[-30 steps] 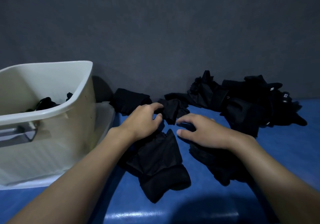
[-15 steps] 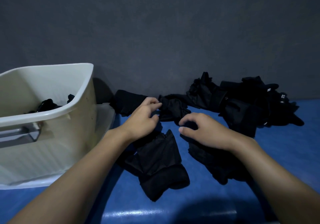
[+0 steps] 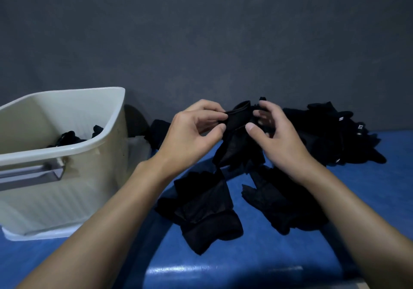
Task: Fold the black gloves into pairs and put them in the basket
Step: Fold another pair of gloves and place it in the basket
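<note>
**One glove in hand, most of the heap unpaired**

A black glove (image 3: 240, 132) is held up over the blue surface (image 3: 279, 257) by both hands. One side of its cuff is pinched between the thumb and curled fingers of the left hand (image 3: 194, 134). The other side is gripped by the right hand (image 3: 277, 139), and the body of the glove hangs between them. No fold can be seen in it yet.

Below the hands, toward the near edge, a left loose glove (image 3: 205, 208) and a right loose glove (image 3: 279, 208) lie flat, slightly apart. A single glove (image 3: 159, 130) lies at the far edge, just beside the basket (image 3: 67, 149), which stands at the left edge. An unsorted heap (image 3: 330, 137) is bunched at the far edge toward the right, against the grey wall (image 3: 201, 43).

A few dark bundles (image 3: 69, 137) can be made out inside the basket and are judged to be finished pairs. The task is therefore judged to be partly done. The held glove has to be matched and folded, and the loose gloves and the heap remain to be paired and placed in the basket.
</note>
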{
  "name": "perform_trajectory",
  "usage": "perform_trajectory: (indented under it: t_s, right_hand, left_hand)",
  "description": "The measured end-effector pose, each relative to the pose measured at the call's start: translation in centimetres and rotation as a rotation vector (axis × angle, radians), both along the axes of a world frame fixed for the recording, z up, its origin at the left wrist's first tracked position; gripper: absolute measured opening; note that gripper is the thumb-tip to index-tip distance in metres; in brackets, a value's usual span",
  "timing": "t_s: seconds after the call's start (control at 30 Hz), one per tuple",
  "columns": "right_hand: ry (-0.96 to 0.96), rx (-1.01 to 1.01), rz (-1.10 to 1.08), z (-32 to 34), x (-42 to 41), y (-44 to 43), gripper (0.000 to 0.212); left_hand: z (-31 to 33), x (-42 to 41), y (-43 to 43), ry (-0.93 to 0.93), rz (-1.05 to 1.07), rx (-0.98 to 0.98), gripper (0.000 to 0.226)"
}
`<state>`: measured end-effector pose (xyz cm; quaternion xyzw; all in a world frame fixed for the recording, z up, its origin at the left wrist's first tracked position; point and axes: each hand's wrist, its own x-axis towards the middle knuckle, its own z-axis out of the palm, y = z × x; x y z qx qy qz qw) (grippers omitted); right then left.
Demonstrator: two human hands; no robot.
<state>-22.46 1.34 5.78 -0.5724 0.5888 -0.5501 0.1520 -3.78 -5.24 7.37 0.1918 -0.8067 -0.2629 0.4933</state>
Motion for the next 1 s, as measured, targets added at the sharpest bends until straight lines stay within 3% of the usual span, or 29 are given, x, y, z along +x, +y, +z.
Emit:
perform_trajectory:
  t_s: [0.23, 0.33, 0.47, 0.6, 0.73, 0.83, 1.0]
  right_hand:
    - [-0.284, -0.131, 0.067, 1.3, 0.3, 1.0, 0.054]
    - [-0.379, -0.167, 0.122, 1.6, 0.6, 1.4, 0.038]
    - [-0.319, -0.204, 0.111, 1.8, 1.0, 1.8, 0.023]
    - [-0.287, -0.211, 0.109, 1.8, 1.3, 2.1, 0.022]
    - [-0.277, -0.201, 0.119, 1.6, 1.6, 2.3, 0.023]
    - [-0.286, -0.196, 0.140, 1.5, 1.8, 2.4, 0.024]
    - [-0.242, -0.210, 0.131, 1.5, 2.2, 2.3, 0.024]
  left_hand:
    - [0.8, 0.2, 0.8, 0.095, -0.030, 0.006, 0.018]
    - [0.8, 0.3, 1.2, 0.113, -0.057, 0.034, 0.022]
    - [0.4, 0.5, 1.5, 0.140, -0.050, 0.222, 0.039]
    - [0.1, 1.1, 1.6, 0.059, 0.098, 0.244, 0.044]
    - [0.1, 1.7, 1.8, -0.065, 0.114, 0.243, 0.023]
    - [0.2, 1.8, 2.1, -0.001, 0.061, 0.299, 0.010]
    - [0.0, 2.4, 2.1, 0.075, -0.002, 0.345, 0.008]
